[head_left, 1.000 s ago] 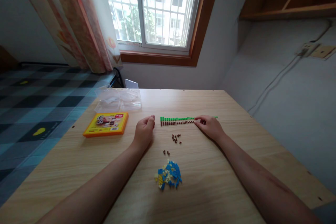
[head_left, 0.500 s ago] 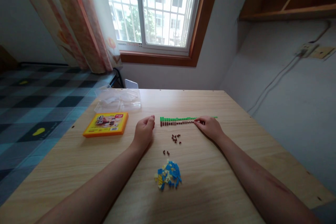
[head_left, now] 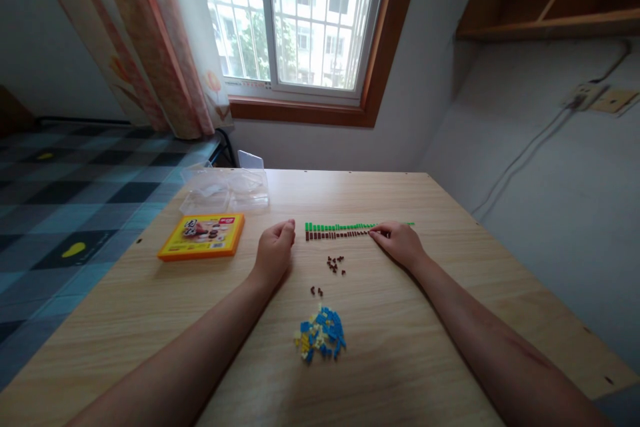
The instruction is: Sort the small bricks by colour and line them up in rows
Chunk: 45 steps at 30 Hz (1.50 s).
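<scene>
My right hand (head_left: 399, 241) is at the right end of a row of small brown building bricks (head_left: 327, 236), thumb and forefinger pinched on a small brown brick that the fingertips mostly cover. Just behind it runs a row of green bricks (head_left: 325, 227), partly hidden by this hand. To the left of both rows, my left hand (head_left: 275, 250) rests on its side with curled fingers; whatever may be inside is hidden. Between my arms lie loose brown bricks (head_left: 333, 265), two more brown pieces (head_left: 317, 291) and a pile of blue and yellow bricks (head_left: 325, 333).
A yellow and orange box (head_left: 203, 237) lies on the wooden table (head_left: 400, 360) left of my left hand. Behind it stand clear plastic trays (head_left: 225, 190). A bed with a checked cover (head_left: 100, 193) is at the left, a window (head_left: 315, 20) beyond the table.
</scene>
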### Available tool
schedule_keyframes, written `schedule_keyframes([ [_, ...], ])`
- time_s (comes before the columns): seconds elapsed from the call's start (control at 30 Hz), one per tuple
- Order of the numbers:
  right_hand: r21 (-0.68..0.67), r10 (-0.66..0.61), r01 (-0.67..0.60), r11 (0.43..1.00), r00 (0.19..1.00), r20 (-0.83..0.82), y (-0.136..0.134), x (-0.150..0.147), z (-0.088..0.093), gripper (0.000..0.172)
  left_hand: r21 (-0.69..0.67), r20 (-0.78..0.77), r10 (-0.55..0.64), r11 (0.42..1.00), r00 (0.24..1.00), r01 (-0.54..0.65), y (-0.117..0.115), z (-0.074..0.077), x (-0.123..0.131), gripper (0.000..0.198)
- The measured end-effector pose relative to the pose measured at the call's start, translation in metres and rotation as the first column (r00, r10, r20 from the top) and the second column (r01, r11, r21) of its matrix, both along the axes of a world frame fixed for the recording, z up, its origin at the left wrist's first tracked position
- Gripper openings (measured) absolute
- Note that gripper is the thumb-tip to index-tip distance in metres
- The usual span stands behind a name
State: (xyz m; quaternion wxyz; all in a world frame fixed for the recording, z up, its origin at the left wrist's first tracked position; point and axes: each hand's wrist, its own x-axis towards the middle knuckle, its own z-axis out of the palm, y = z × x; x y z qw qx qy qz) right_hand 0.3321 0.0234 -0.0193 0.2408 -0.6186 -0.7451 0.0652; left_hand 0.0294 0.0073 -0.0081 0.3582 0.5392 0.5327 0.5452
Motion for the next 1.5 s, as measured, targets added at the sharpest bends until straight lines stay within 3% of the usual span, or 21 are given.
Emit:
schedule_keyframes([
  [0.4,0.054,0.025,-0.022,0.998,0.998,-0.063,-0.003,0.0,0.002,0.019,0.006,0.0,0.001,1.0,1.0,-0.001,0.0,0.0,0.0,0.044],
  [0.47,0.095,0.086,-0.078,0.992,0.993,-0.081,-0.008,-0.004,0.006,0.019,0.006,-0.005,0.006,1.0,1.0,-0.006,0.0,0.0,0.0,0.044],
  [0.63,0.087,0.364,-0.361,0.929,0.931,-0.016,-0.029,-0.031,0.012,0.02,0.005,-0.016,0.011,1.0,1.0,-0.011,0.0,-0.002,0.0,0.044],
  [0.83,0.052,0.424,-0.425,0.904,0.905,0.022,-0.038,-0.054,0.011,0.018,0.009,-0.028,0.01,1.0,1.0,-0.01,0.0,-0.001,0.001,0.043],
  [1.13,0.045,0.407,-0.407,0.912,0.913,0.016,-0.036,-0.053,0.011,0.021,0.012,-0.037,0.006,1.0,0.999,-0.006,0.0,-0.001,-0.001,0.044],
  [1.37,0.159,0.12,-0.111,0.981,0.992,-0.049,-0.012,0.007,0.015,0.022,0.01,-0.023,0.003,1.0,1.0,-0.003,0.001,0.0,-0.001,0.044],
  [1.5,0.118,0.075,-0.068,0.991,0.996,-0.054,0.001,0.03,0.007,0.023,-0.001,-0.018,-0.002,1.0,1.0,0.002,0.0,-0.001,-0.001,0.043],
])
